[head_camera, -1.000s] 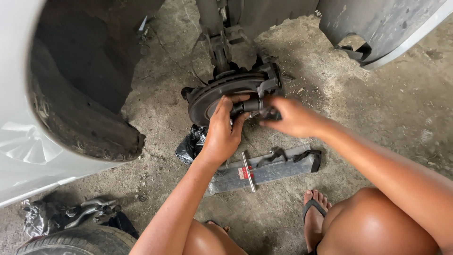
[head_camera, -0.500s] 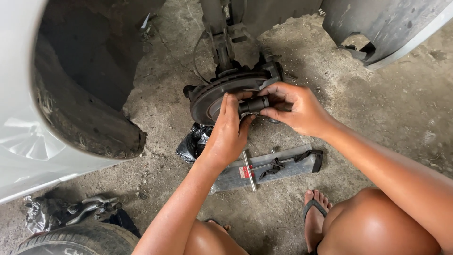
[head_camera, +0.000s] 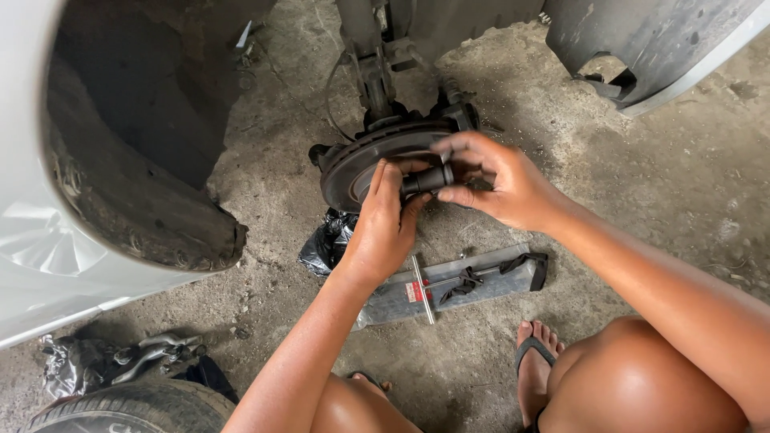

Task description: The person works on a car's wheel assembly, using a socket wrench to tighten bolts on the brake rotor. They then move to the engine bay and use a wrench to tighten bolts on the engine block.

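Observation:
A rusty grey brake disc (head_camera: 353, 156) hangs on the hub under the car's suspension strut (head_camera: 370, 64). Both hands are at the disc's face. My right hand (head_camera: 501, 180) grips a short black cylindrical tool (head_camera: 429, 178) that points left toward the hub centre. My left hand (head_camera: 385, 224) wraps its fingers around the tool's front end and rests against the disc. The hub centre is hidden behind my hands.
A flat grey metal bar with a black strap (head_camera: 457, 282) lies on the concrete below my hands, beside a crumpled black bag (head_camera: 325, 244). The open wheel arch (head_camera: 136, 144) is at left. A tyre (head_camera: 136, 409) and loose metal parts (head_camera: 156, 351) sit at lower left. My sandalled foot (head_camera: 537, 361) is close by.
My right hand rose from beside the disc to its face with the black tool. My left hand stayed on the hub.

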